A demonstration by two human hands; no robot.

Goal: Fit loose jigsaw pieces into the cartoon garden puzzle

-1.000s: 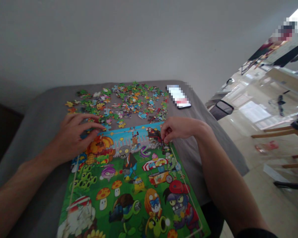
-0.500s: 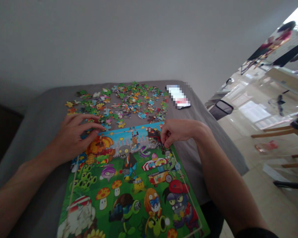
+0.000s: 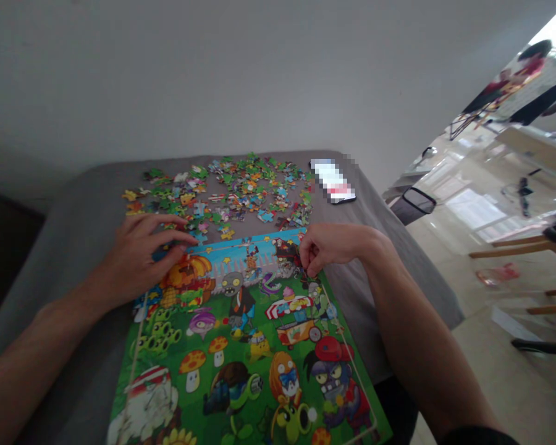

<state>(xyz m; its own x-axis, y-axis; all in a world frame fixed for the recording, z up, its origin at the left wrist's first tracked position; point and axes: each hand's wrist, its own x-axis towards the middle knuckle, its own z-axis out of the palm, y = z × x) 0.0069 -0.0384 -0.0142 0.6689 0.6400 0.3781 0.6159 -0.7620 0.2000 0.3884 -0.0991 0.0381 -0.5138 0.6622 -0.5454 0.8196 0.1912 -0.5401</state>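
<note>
At the top edge of the jigsaw puzzle [image 3: 241,346], our right hand [image 3: 328,247] pinches nearly shut among dark pieces [image 3: 288,252], though we cannot tell whether its grip holds one. Our left hand [image 3: 141,262], fingers curved and part open, has slid slightly lower, over a dark blue piece [image 3: 161,253] at the corner, its hold unclear. The puzzle lies on the grey table [image 3: 88,210], with loose pieces [image 3: 222,198] scattered just beyond.
</note>
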